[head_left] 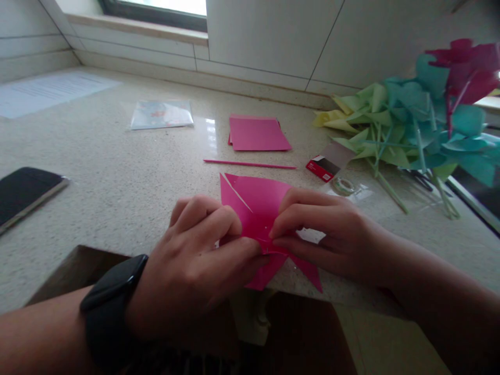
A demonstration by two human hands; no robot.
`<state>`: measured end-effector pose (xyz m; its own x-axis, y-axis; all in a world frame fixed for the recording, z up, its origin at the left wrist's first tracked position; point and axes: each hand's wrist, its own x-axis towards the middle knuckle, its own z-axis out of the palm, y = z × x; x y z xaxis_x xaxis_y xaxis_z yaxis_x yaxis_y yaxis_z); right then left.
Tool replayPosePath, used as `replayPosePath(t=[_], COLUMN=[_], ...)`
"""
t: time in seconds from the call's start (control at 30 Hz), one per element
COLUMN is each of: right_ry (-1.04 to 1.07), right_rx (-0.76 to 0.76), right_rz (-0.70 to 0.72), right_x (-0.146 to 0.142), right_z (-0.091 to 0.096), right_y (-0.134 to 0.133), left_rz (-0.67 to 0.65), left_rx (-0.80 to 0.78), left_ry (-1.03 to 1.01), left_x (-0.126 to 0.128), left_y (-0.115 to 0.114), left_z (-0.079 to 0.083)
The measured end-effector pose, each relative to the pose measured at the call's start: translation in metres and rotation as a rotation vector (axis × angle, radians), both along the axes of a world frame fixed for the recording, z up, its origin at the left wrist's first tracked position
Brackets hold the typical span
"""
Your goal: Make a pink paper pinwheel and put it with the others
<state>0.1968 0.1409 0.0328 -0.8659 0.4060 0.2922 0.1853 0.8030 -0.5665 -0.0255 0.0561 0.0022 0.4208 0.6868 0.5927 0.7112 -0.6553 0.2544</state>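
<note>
A pink paper sheet (261,192) with cuts running in from its corners lies at the counter's front edge, its near part bent up between my hands. My left hand (199,245), with a black watch on the wrist, is closed on the paper's near left side. From the right, my right hand (324,224) pinches the paper near its middle, thumb against fingertips. Small holes show in the sheet close to the fingers. Just beyond it lies a thin pink stick (250,164). Farther back is a stack of pink paper squares (260,133).
Paper pinwheels in green, teal and pink (414,120) lie at the right. Near them are a small red box (322,167) and a tape roll (342,186). A clear packet (162,113), a printed sheet (54,88) and a black phone-like object (27,192) are on the left.
</note>
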Motion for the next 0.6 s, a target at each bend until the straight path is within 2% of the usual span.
replayPosePath(t=[0.6], right_ry=[0.029], right_rx=[0.014], right_rz=[0.024], right_x=[0.0005], right_z=[-0.0012], right_y=[0.0009], left_rz=[0.009], left_rx=[-0.021], left_ry=[0.001], left_x=[0.0], left_y=[0.0], left_z=[0.0006])
